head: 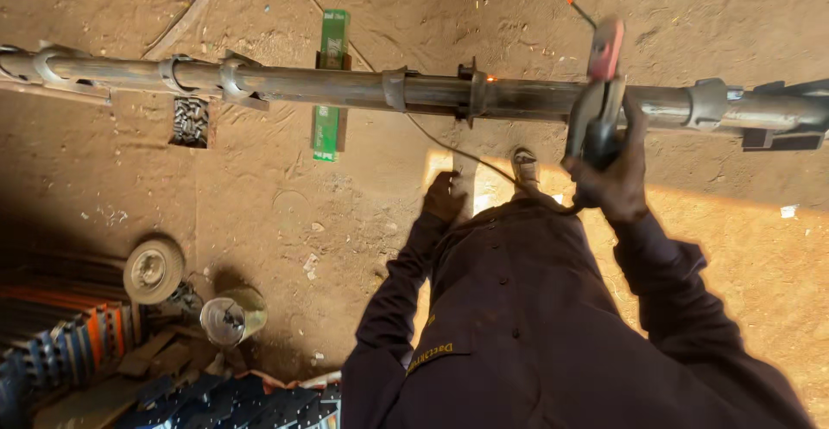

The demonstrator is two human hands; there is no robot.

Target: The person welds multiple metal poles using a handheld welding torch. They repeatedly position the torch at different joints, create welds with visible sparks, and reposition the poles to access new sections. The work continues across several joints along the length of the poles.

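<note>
Head view: an electrode holder is gripped in the right hand over the long steel pipe across the upper frame; the left hand hangs loosely curled, empty. The glowing spot could burn if touched.

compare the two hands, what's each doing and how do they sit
The right hand is raised beside the long steel pipe and grips a welding electrode holder; the left hand holds nothing and hangs low, away from the pipe. The right hand is closed in a fist around the handle, the left only loosely curled. Both are bare and come out of dark sleeves.
</note>
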